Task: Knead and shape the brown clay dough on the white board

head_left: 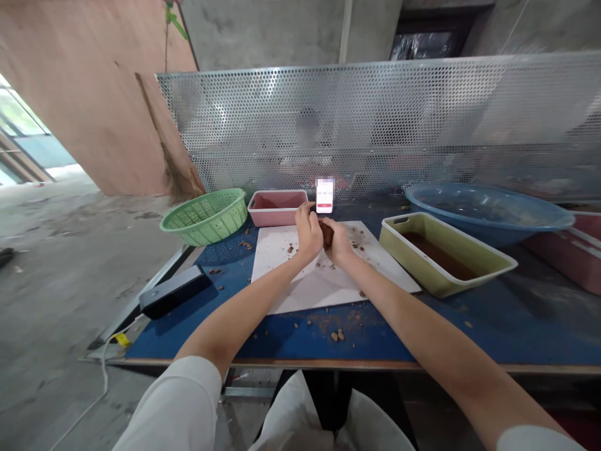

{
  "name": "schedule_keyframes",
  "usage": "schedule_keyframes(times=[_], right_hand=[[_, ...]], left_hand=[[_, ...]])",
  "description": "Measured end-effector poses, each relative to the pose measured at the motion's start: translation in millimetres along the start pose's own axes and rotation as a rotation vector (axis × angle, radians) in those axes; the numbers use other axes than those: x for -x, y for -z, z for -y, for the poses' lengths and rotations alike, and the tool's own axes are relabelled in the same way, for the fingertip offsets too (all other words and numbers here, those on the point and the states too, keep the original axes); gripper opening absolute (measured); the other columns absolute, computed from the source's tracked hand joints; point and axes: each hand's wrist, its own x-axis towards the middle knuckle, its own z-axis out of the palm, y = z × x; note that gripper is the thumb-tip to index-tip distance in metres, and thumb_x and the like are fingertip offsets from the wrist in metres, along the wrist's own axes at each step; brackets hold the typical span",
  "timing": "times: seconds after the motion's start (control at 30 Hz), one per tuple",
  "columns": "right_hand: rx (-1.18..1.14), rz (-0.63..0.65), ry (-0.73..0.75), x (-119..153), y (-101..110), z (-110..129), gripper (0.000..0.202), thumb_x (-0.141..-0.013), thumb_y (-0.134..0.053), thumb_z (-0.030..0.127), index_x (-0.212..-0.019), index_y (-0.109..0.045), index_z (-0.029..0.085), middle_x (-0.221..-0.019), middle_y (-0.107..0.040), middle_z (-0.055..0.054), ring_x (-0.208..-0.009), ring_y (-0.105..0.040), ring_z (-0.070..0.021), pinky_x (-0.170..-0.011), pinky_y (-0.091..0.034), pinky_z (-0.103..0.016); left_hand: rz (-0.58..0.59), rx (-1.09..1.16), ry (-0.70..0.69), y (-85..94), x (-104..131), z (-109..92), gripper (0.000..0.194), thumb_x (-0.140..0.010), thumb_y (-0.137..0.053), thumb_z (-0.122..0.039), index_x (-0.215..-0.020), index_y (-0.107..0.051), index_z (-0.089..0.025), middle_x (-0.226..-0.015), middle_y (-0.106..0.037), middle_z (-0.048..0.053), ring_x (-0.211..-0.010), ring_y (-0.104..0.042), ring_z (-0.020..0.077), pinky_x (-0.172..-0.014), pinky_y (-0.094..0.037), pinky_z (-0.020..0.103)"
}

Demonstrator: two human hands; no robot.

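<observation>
My left hand (308, 233) and my right hand (340, 242) meet above a white board (295, 294), both closed around a dark brown lump that looks like clay (325, 234). The fingers hide much of the lump. Brown crumbs (290, 248) lie scattered over the board under and beside my hands. Just beyond my fingers stands a phone (324, 195) with a lit screen.
On the blue table (282, 344) a green basket (206, 216) and a pink bin (278, 216) stand at the back left. An olive bin (446, 257) with brown contents and a blue basin (488, 210) are rightward. A black box (174, 291) sits at the left edge. Perforated metal (375, 125) rises behind.
</observation>
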Motion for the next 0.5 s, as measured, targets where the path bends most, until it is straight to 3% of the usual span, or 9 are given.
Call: schedule_keyframes(times=[0.13, 0.23, 0.5], right_hand=[[-0.14, 0.127, -0.077, 6.8, -4.9, 12.1, 0.029, -0.082, -0.062, 0.046, -0.077, -0.077, 0.022, -0.071, -0.076, -0.005, -0.076, -0.071, -0.0235, -0.057, -0.048, -0.03], [-0.181, 0.095, -0.106, 9.0, -6.4, 15.6, 0.035, -0.087, -0.06, 0.051, -0.078, -0.078, 0.022, -0.073, -0.078, -0.007, -0.085, -0.075, -0.0257, -0.062, -0.053, -0.031], [-0.095, -0.055, -0.026, 9.2, -5.9, 4.0, 0.048, -0.1, -0.06, 0.059, -0.069, -0.069, 0.023, -0.063, -0.067, -0.003, -0.061, -0.062, -0.0185, -0.062, -0.051, -0.032]], left_hand=[[-0.035, 0.015, -0.073, 5.2, -7.2, 10.7, 0.039, -0.11, -0.032, -0.041, -0.134, -0.057, -0.023, -0.142, -0.06, 0.016, -0.14, -0.055, 0.0269, -0.123, -0.042, 0.048], [-0.011, -0.005, -0.127, 5.4, -6.0, 13.9, 0.044, -0.111, -0.03, -0.048, -0.138, -0.054, -0.024, -0.146, -0.057, 0.016, -0.144, -0.051, 0.0278, -0.125, -0.039, 0.049], [-0.029, -0.046, -0.173, -1.5, 12.5, -5.8, 0.049, -0.113, -0.024, -0.052, -0.146, -0.048, -0.025, -0.153, -0.049, 0.016, -0.15, -0.044, 0.0271, -0.127, -0.036, 0.048]])
